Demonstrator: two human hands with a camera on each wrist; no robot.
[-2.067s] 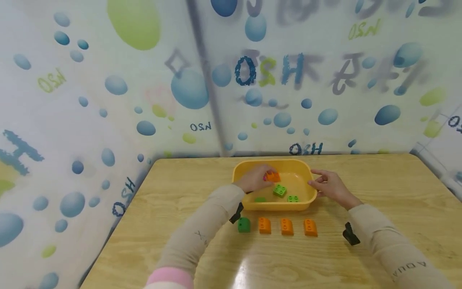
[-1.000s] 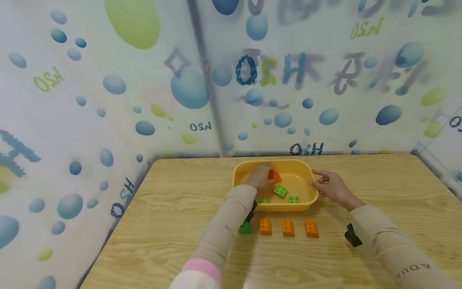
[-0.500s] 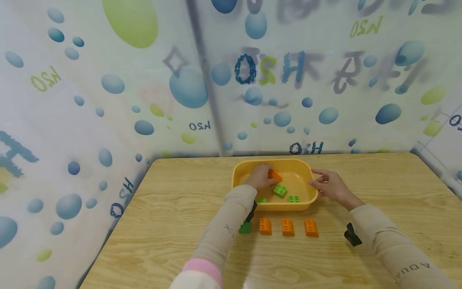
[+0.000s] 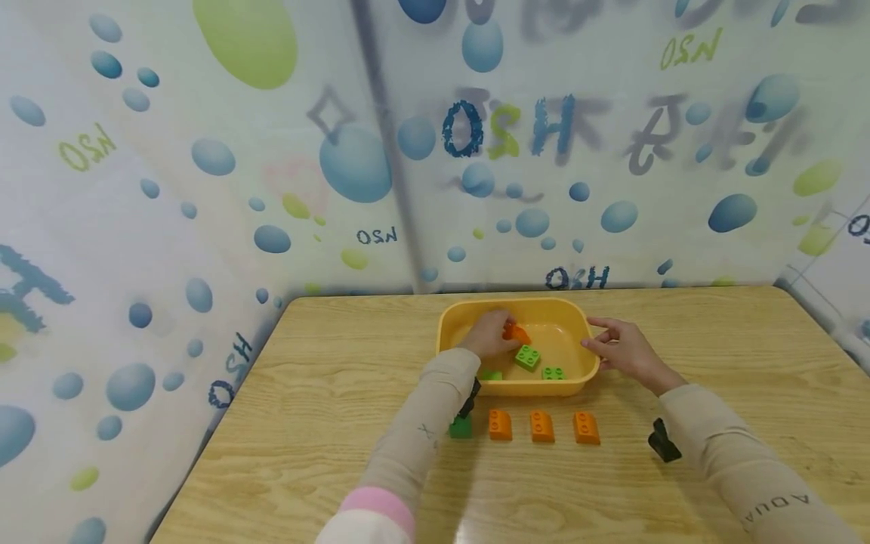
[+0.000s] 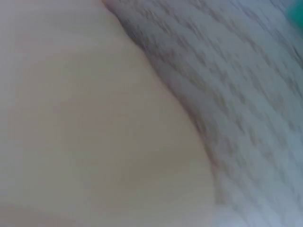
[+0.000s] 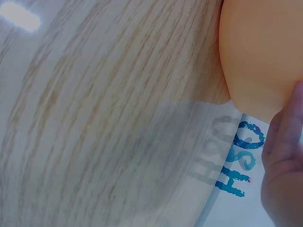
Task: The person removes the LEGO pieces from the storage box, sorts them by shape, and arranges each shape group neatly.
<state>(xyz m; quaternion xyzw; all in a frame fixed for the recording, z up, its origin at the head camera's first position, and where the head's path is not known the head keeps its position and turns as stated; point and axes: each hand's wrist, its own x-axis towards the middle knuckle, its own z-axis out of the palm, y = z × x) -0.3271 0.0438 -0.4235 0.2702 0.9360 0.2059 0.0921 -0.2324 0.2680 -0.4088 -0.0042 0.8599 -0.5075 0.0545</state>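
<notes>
A yellow plastic bin (image 4: 519, 389) sits on the table. My left hand (image 4: 491, 334) reaches inside it, fingers curled at an orange toy brick (image 4: 519, 334) that they partly cover. My right hand (image 4: 624, 350) grips the bin's right rim, with the thumb over the edge and fingers along the outer wall. In the right wrist view, fingers (image 6: 284, 127) lie against the bin wall (image 6: 260, 52). Green studded bricks lie in the bin, one near the middle (image 4: 527, 357) and another at the front right (image 4: 553, 373). The left wrist view shows mostly blurred sleeve (image 5: 104, 118).
In front of the bin stands a row of bricks: a dark green brick (image 4: 461, 428), partly behind the left wrist strap, then orange bricks at left (image 4: 500, 425), middle (image 4: 541, 427) and right (image 4: 586, 428). A patterned wall (image 4: 448, 219) rises behind the wooden table (image 4: 313, 378).
Compared with two seconds ago, my left hand sits slightly farther right, and the orange brick at its fingertips has turned. The pink bit near it no longer shows. My right hand stays on the rim.
</notes>
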